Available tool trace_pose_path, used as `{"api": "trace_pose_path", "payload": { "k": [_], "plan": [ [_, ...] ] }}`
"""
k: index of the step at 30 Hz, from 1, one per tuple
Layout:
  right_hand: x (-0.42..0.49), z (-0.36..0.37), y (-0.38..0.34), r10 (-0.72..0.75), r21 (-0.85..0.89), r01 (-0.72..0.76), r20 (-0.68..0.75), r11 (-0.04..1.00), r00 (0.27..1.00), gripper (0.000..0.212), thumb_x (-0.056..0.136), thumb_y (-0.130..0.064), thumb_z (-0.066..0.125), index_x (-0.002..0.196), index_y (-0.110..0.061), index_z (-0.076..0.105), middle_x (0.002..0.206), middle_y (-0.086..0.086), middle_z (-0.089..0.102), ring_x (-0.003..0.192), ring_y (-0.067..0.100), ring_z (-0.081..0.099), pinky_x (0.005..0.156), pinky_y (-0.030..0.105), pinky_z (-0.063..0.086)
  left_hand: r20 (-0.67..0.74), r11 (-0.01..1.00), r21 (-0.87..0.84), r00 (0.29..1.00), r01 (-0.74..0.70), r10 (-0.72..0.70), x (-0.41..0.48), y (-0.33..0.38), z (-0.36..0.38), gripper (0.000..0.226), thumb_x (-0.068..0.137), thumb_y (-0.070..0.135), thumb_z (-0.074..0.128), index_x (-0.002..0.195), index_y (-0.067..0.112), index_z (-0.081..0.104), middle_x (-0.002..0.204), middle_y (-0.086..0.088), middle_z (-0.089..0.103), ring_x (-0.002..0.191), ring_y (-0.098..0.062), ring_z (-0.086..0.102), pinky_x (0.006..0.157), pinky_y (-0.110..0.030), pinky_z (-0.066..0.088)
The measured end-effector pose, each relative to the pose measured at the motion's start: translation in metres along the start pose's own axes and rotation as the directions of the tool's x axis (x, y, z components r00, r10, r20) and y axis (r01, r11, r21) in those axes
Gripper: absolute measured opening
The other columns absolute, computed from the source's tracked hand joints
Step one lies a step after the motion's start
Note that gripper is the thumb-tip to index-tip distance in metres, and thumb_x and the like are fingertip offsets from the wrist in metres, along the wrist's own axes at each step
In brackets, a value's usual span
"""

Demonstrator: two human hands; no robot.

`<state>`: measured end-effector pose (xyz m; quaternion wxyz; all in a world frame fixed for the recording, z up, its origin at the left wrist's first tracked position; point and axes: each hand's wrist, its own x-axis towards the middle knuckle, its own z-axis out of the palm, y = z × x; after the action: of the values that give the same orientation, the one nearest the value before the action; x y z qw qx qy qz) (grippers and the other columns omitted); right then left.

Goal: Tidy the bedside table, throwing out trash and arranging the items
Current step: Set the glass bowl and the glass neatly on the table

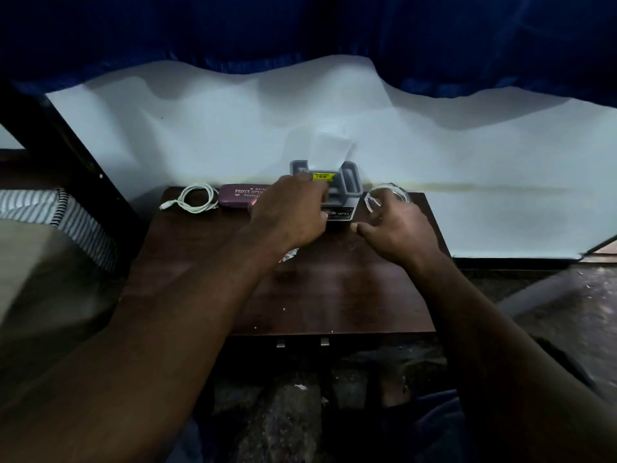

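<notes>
Two bare forearms reaching in from six o'clock over the dark wooden bench; left hand with its grip clenched on the grey organiser at twelve o'clock on the bench, against the pale wall; right hand at one o'clock, grip loose and released, fingers touching a clear glass dish. Mostly arranged along the back edge, judging by the row: coiled white cable at eleven o'clock, purple spectacle case beside it. Left to do: crumpled foil wrapper under the left wrist, scattered crumbs. Dim room; blue curtain overhead; striped bedding at nine o'clock; gritty floor at three.
</notes>
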<state>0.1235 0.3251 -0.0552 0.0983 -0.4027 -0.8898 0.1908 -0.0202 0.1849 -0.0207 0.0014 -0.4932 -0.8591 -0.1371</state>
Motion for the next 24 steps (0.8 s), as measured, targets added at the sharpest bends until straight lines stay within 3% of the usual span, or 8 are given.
{"api": "trace_pose_path", "payload": {
  "k": [6,11,16,21,24],
  "plan": [
    [-0.005,0.005,0.018,0.095,0.042,-0.099,0.100,0.994,0.990,0.058,0.080,-0.055,0.079,0.129,-0.029,0.061,0.114,-0.001,0.074,0.113,0.028,0.067,0.095,0.040,0.055,0.093,0.999,-0.017,0.994,-0.049,0.051,-0.011,0.008,0.003,0.042,0.087,0.047,0.074,0.125,0.033,0.066,0.130,-0.001,0.062,0.121,-0.029,0.057,0.100,-0.051,0.051],
    [0.008,0.011,0.035,0.157,0.014,-0.158,0.044,0.987,0.987,0.067,0.082,-0.053,0.080,0.136,-0.017,0.061,0.133,0.016,0.063,0.124,0.037,0.061,0.101,0.041,0.054,0.155,0.995,0.025,0.983,-0.099,0.094,-0.007,0.018,0.018,0.048,0.089,0.045,0.073,0.133,0.029,0.063,0.137,-0.002,0.059,0.126,-0.028,0.055,0.102,-0.049,0.050],
    [0.028,0.018,0.051,0.227,0.098,-0.222,-0.044,0.970,0.973,0.080,0.084,-0.046,0.079,0.149,-0.013,0.045,0.150,0.018,0.048,0.135,0.042,0.052,0.109,0.046,0.048,0.178,0.988,-0.050,0.972,-0.147,0.154,0.003,0.034,0.036,0.053,0.089,0.043,0.073,0.138,0.029,0.060,0.135,-0.004,0.059,0.126,-0.028,0.056,0.101,-0.043,0.051],
    [0.046,0.036,0.058,0.244,0.109,-0.236,-0.070,0.966,0.967,0.088,0.086,-0.050,0.074,0.158,-0.019,0.033,0.157,0.015,0.043,0.145,0.040,0.040,0.115,0.051,0.040,0.235,0.976,-0.122,0.950,-0.179,0.204,0.021,0.054,0.061,0.065,0.087,0.034,0.073,0.148,0.027,0.051,0.139,-0.006,0.057,0.128,-0.029,0.057,0.103,-0.038,0.048],
    [0.058,0.042,0.059,0.265,0.089,-0.259,-0.066,0.962,0.962,0.092,0.089,-0.044,0.072,0.164,-0.024,0.022,0.163,0.013,0.035,0.147,0.041,0.033,0.114,0.053,0.038,0.274,0.976,-0.133,0.940,-0.171,0.202,0.033,0.065,0.075,0.061,0.086,0.033,0.073,0.143,0.020,0.054,0.138,-0.008,0.058,0.128,-0.031,0.057,0.103,-0.040,0.048]
  ]
}}
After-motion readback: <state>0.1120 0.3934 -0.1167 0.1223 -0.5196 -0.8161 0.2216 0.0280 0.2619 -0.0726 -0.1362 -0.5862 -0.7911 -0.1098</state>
